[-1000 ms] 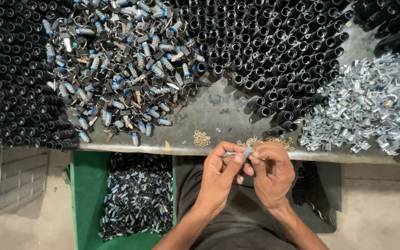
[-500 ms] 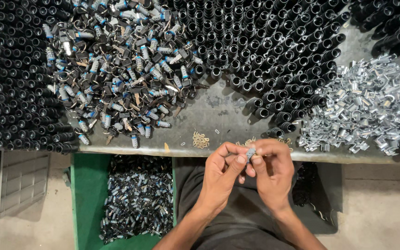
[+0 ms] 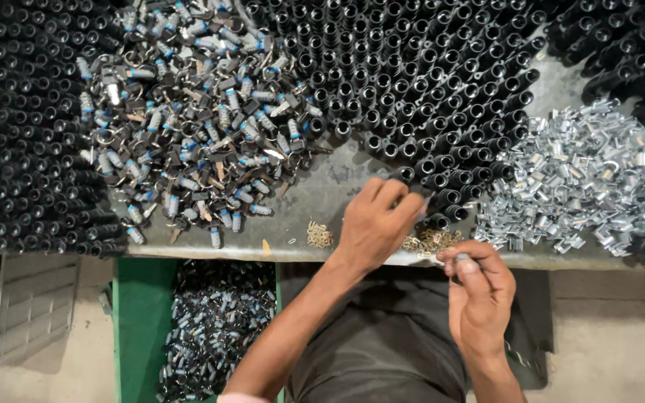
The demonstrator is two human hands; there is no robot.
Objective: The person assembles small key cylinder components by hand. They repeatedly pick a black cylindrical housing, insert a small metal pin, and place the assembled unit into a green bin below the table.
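Observation:
My left hand (image 3: pixel 377 224) reaches forward over the grey metal table (image 3: pixel 322 195). Its curled fingers rest against the near edge of a block of upright black tubes (image 3: pixel 427 89) and hide whatever they touch. My right hand (image 3: pixel 479 298) stays back at the table's front edge, thumb and fingers pinched on a small metal part (image 3: pixel 460 260). A little heap of brass-coloured pieces (image 3: pixel 433 240) lies between the two hands. A second small heap of brass-coloured bits (image 3: pixel 320 235) sits just left of my left hand.
A pile of small metal cylinders with blue bits (image 3: pixel 195 112) covers the table's left middle, with more black tubes (image 3: pixel 16 127) at far left. Shiny silver clips (image 3: pixel 584 179) are heaped at right. Below the table a green bin (image 3: pixel 139 328) holds many small parts.
Both hands were pinched together on one small part at the table edge. My left hand has since let go and moved forward to the black tubes; my right hand dropped slightly back.

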